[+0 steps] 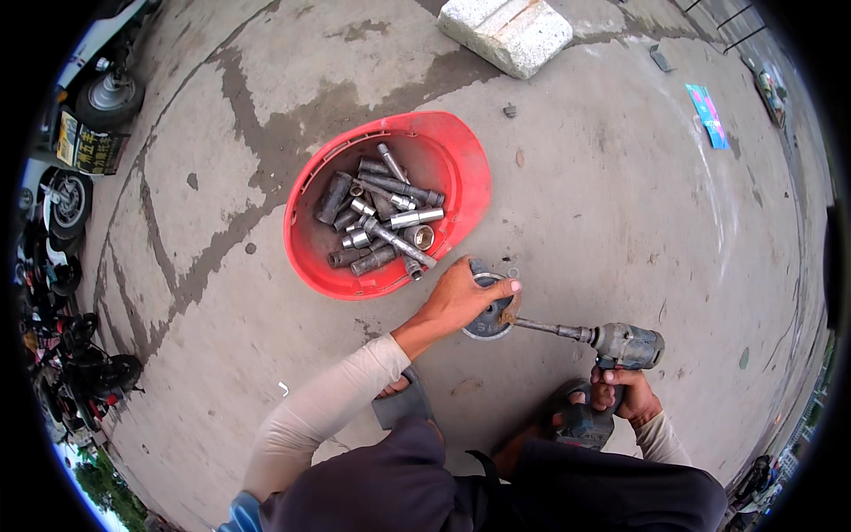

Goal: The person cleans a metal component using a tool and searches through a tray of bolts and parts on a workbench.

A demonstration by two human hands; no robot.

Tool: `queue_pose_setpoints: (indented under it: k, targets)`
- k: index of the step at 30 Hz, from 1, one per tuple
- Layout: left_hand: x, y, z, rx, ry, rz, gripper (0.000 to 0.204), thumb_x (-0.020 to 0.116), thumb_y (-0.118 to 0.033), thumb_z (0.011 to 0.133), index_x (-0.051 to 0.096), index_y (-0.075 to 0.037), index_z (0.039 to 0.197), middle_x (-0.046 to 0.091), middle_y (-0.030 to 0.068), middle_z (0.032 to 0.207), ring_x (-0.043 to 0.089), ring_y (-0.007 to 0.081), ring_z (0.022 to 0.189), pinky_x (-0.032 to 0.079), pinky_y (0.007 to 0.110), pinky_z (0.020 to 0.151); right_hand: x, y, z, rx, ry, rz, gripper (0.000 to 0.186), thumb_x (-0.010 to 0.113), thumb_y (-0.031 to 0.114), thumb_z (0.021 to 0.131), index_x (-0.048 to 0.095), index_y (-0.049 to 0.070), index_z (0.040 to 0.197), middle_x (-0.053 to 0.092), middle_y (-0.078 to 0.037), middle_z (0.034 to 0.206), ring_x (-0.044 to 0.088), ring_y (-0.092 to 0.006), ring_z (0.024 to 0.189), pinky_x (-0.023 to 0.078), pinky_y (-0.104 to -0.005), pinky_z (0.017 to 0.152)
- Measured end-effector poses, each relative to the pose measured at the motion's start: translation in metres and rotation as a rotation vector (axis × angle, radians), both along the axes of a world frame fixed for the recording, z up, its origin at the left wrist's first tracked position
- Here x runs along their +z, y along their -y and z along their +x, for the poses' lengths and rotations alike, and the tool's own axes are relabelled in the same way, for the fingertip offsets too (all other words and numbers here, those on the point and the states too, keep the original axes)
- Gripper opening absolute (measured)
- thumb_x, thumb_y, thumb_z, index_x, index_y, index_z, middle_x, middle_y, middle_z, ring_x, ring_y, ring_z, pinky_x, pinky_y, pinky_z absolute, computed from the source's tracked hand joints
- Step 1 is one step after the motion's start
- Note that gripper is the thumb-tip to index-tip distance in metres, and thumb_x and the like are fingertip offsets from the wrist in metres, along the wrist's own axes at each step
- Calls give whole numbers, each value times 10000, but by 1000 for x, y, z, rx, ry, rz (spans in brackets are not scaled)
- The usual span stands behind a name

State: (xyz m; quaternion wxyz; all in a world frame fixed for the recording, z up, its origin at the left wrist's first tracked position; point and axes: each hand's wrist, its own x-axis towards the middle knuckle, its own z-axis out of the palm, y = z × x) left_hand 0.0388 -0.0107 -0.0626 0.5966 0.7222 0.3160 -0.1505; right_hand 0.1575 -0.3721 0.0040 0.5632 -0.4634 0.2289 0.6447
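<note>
My left hand [452, 300] is closed on a round, dark grey, wheel-like part [483, 328], its fingers over the far side and rim. A rusty brown piece sits at that part's right edge, by my thumb. My right hand [631, 396] grips the handle of a cordless impact wrench [631, 346]. From the wrench a long, thin shaft [551, 328] points left, its tip meeting the brown piece; whether it is seated there I cannot tell. Beyond my left hand lies an upturned red hard hat [465, 168] holding several metal sockets [417, 217] and extension bars.
A pale concrete block [507, 35] lies at the far edge of the concrete ground. A blue and pink packet [707, 115] is at the far right. Motorbikes [89, 363] stand along the left. My sandalled feet [403, 401] are close beneath my hands.
</note>
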Motion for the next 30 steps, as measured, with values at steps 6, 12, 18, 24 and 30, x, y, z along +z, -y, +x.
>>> queue_pose_setpoints:
  k: [6, 12, 18, 24, 30]
  targets:
    - [7, 21, -5, -162, 17, 274, 917, 669, -473, 985, 281, 171, 1510, 376, 337, 1464, 369, 462, 1418, 343, 496, 1179, -20, -2, -8, -79, -60, 36, 234, 710, 212, 922, 630, 5, 998, 472, 4, 646, 418, -113, 538, 405, -327, 598]
    - [-1, 28, -39, -114, 352, 359, 925, 837, -195, 850, 298, -16, 1581, 288, 308, 1590, 361, 495, 1454, 363, 531, 1191, -28, -3, -9, -146, -122, 68, 222, 692, 225, 951, 623, 24, 1016, 463, 14, 672, 412, -107, 558, 384, -318, 588]
    - [-9, 20, -40, -236, 450, 551, 760, 861, -99, 801, 485, -82, 1461, 293, 294, 1607, 379, 517, 1442, 381, 565, 1172, -29, -8, -4, -108, -145, 95, 233, 691, 240, 969, 620, 29, 1036, 466, 20, 689, 411, -101, 568, 396, -314, 600]
    - [-3, 21, -31, -219, 463, 510, 698, 868, -125, 810, 532, -112, 1422, 317, 296, 1592, 415, 509, 1419, 426, 539, 1139, -30, -6, -4, -106, -150, 95, 246, 687, 254, 977, 618, 30, 1054, 469, 19, 693, 418, -100, 571, 404, -316, 604]
    - [4, 16, -19, -261, 415, 575, 542, 849, -127, 836, 618, -116, 1326, 347, 298, 1573, 445, 506, 1399, 453, 525, 1119, -32, -7, -4, -88, -179, 111, 257, 685, 262, 981, 616, 30, 1068, 465, 20, 691, 421, -99, 570, 403, -313, 602]
